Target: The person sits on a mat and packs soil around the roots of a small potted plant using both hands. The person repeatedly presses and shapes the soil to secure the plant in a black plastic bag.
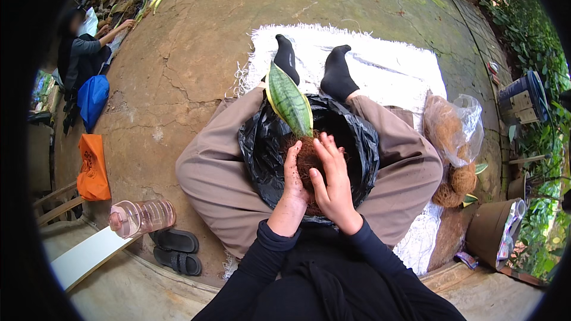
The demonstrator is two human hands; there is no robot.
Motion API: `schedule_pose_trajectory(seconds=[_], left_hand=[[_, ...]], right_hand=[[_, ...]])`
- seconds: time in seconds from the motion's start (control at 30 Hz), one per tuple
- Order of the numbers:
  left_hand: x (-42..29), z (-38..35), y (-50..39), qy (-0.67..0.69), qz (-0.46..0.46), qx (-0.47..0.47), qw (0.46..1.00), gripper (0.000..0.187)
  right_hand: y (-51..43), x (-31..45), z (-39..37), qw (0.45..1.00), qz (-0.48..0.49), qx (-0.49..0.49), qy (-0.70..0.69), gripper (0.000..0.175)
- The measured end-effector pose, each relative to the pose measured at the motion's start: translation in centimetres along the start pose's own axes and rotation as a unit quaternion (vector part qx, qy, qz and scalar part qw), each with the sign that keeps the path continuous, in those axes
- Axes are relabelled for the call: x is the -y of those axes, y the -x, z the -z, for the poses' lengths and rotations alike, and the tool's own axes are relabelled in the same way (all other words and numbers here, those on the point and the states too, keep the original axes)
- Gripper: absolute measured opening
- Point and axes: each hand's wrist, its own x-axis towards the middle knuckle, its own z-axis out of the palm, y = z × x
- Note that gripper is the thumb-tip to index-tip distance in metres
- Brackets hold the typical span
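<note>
Between my legs stands a round container lined with a black plastic bag (263, 160), its inside dark. Above it I hold a snake plant leaf (290, 100), green with yellow edges, which rises from a brown fibrous root ball (308, 158). My left hand (294, 178) cups the root ball from the left, the thumb along its side. My right hand (332, 174) lies against its right side with the fingers stretched upward. Bits of soil cling to both hands. The lower part of the root ball is partly hidden by the hands.
A white woven sheet (392, 62) lies under my feet. At right are fibre balls in a clear plastic bag (459, 129), loose fibre balls (464, 178), a brown pot (490, 232) and a bucket (519, 98). At left are a pink bottle (151, 216), sandals (178, 249) and another person (84, 49).
</note>
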Motion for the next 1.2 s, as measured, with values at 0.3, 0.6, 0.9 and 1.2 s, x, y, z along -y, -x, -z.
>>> schedule_pose_trajectory(seconds=[0.3,0.6,0.9,1.2], left_hand=[[1.0,1.4,-0.7,0.081,0.001,0.076,0.994,0.049],[1.3,1.5,-0.5,0.02,-0.015,0.06,0.998,0.053],[1.5,3.3,-1.4,0.02,-0.022,0.09,0.995,0.044],[2.1,4.9,-2.1,0.123,0.013,0.178,0.976,0.047]], right_hand=[[0.1,-1.1,0.6,0.994,0.017,0.047,-0.1,0.062],[0.6,-1.4,0.2,0.998,0.05,0.008,0.028,0.054],[0.5,-1.0,0.1,0.99,0.081,-0.004,0.114,0.054],[0.2,-0.9,-0.2,0.987,0.074,0.019,0.145,0.058]])
